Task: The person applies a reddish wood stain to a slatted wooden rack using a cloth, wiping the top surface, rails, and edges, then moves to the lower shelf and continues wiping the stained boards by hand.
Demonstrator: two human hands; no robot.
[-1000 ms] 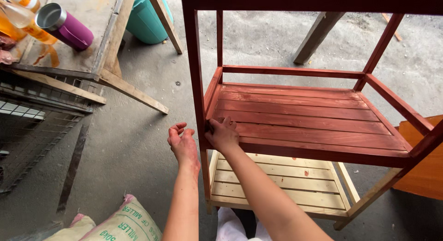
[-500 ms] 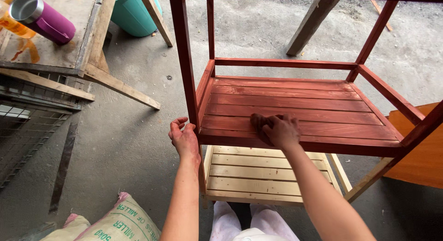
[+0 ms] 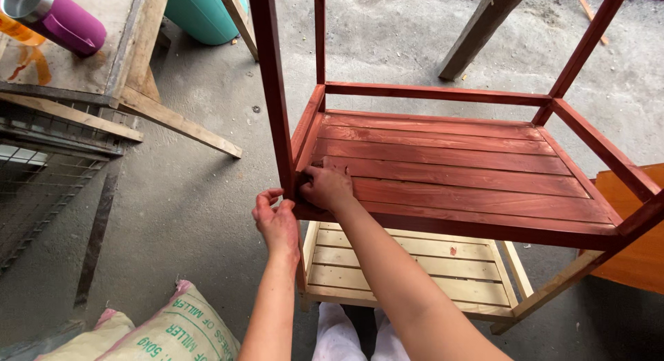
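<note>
At the front left corner of the red-stained wooden slatted shelf rack [image 3: 456, 167], both hands meet beside the upright corner post [image 3: 275, 105]. The right hand [image 3: 326, 187] lies on the front slat, fingers curled and pressed toward the post; whether it pinches something small I cannot tell, because the fingertips are hidden against the wood. The left hand [image 3: 277, 219] is just outside the post, fingers bent and a little apart, holding nothing that can be seen, and it seems to touch the corner edge. Below, the unpainted pale wooden lower shelf [image 3: 415, 271] is partly covered by the arms. The rack's top is cut off by the frame. Far left, a purple metal tumbler [image 3: 55, 19] lies on a wooden table [image 3: 131, 50], and a printed woven sack [image 3: 173, 330] is cut off at the bottom.
</note>
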